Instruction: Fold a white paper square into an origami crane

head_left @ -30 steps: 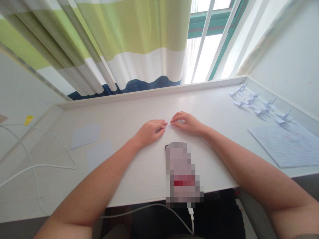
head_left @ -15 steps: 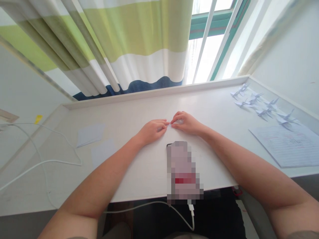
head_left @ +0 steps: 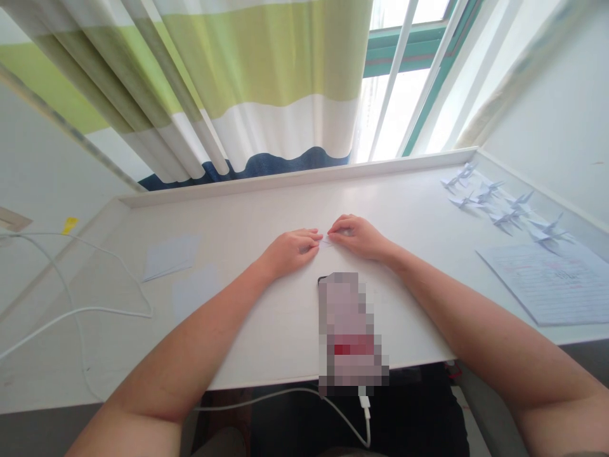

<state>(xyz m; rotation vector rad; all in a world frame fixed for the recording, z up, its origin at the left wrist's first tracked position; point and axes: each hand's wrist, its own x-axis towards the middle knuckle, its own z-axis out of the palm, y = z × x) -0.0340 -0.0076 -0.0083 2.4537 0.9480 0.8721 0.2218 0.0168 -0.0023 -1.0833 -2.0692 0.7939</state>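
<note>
A small piece of white paper (head_left: pixel 325 243), apparently folded, lies on the desk between my two hands; most of it is covered by fingers. My left hand (head_left: pixel 294 250) rests at its left side, thumb and fingertips holding the paper against the desktop. From the right, my right hand (head_left: pixel 356 236) has thumb and forefinger pinched together at the paper's edge. Just in front of the hands lies a phone (head_left: pixel 345 311), blurred out, with a white charging cable (head_left: pixel 365 412) plugged into its lower end.
Several folded paper cranes (head_left: pixel 507 219) stand at the back right, behind a written sheet (head_left: pixel 547 279). On the left lie white paper squares (head_left: pixel 169 256) and a loose white cable (head_left: pixel 114 311). A raised rim (head_left: pixel 295 179) borders the desk below the curtain (head_left: pixel 266 63).
My right fingertips have shifted slightly right, away from my left fingers, and more of the paper shows between the hands. The view has tilted very slightly.
</note>
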